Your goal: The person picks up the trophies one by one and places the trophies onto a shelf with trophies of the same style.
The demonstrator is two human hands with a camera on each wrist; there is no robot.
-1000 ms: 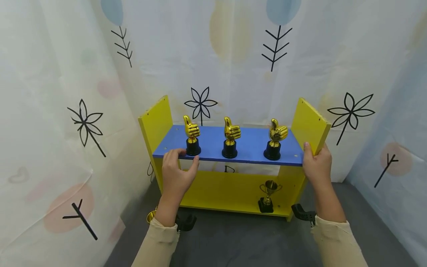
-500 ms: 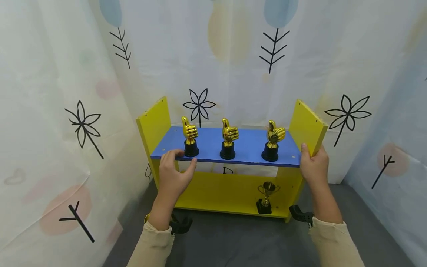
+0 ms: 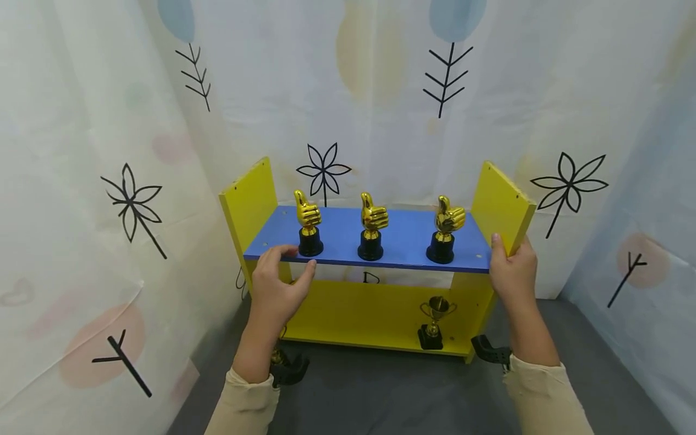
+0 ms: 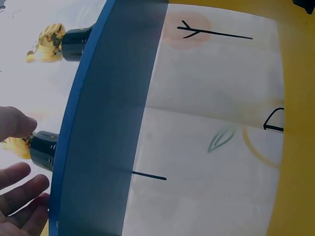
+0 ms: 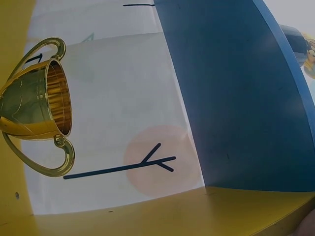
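Three golden thumbs-up trophies on black bases stand in a row on the blue shelf board (image 3: 339, 254): a left trophy (image 3: 310, 226), a middle trophy (image 3: 372, 226) and a right trophy (image 3: 446, 229). My left hand (image 3: 278, 290) is at the board's front edge by the left trophy, thumb and fingers spread apart. In the left wrist view its fingers (image 4: 24, 194) are close to that trophy; contact is unclear. My right hand (image 3: 513, 272) grips the front edge of the yellow right side panel (image 3: 502, 208), thumb on the inner face.
A golden two-handled cup trophy (image 3: 433, 323) stands on the yellow lower shelf (image 3: 353, 311), at right. Behind my left wrist another golden object (image 3: 278, 356) is mostly hidden. The yellow left side panel (image 3: 250, 202) rises beside my left hand. Printed white cloth (image 3: 380, 121) hangs behind.
My left hand has shifted slightly left and back from the left trophy. The head view has shifted a little. My right hand keeps its grip, and the trophies stay in place.
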